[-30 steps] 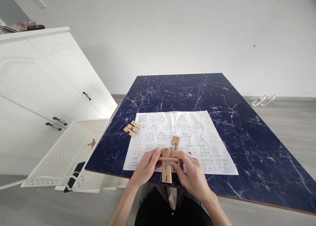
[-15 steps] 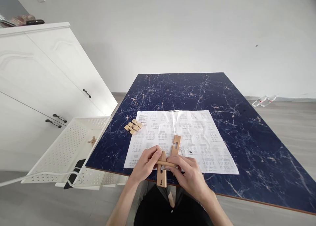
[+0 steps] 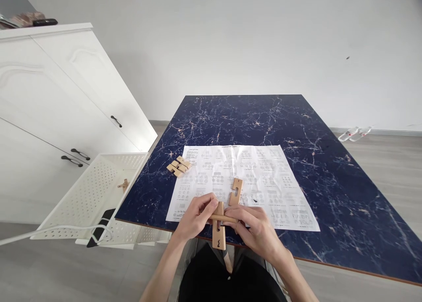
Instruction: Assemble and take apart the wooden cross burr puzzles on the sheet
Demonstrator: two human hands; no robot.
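Observation:
Near the table's front edge, my left hand (image 3: 199,214) and my right hand (image 3: 253,227) hold two wooden puzzle pieces that cross each other. The upright wooden piece (image 3: 218,238) has a slot and a dark mark at its lower end. A crosswise wooden piece (image 3: 224,218) lies over it, its right end in my right fingers. My left thumb and fingers pinch at the crossing's left side. Just beyond my right hand, a notched wooden piece (image 3: 234,196) rests on the printed instruction sheet (image 3: 211,165). Several more wooden pieces (image 3: 178,166) lie together at the sheet's left edge.
The dark blue marbled table (image 3: 240,117) extends toward the wall. Left of it stand a white perforated basket (image 3: 79,196) with a small wooden piece (image 3: 124,186) inside and a white cabinet (image 3: 66,95). Plastic bottles (image 3: 354,134) stand on the floor at right.
The crossed pieces and both hands appear slightly further right, while the whole view has shifted a little. My grip on the pieces looks nearly the same.

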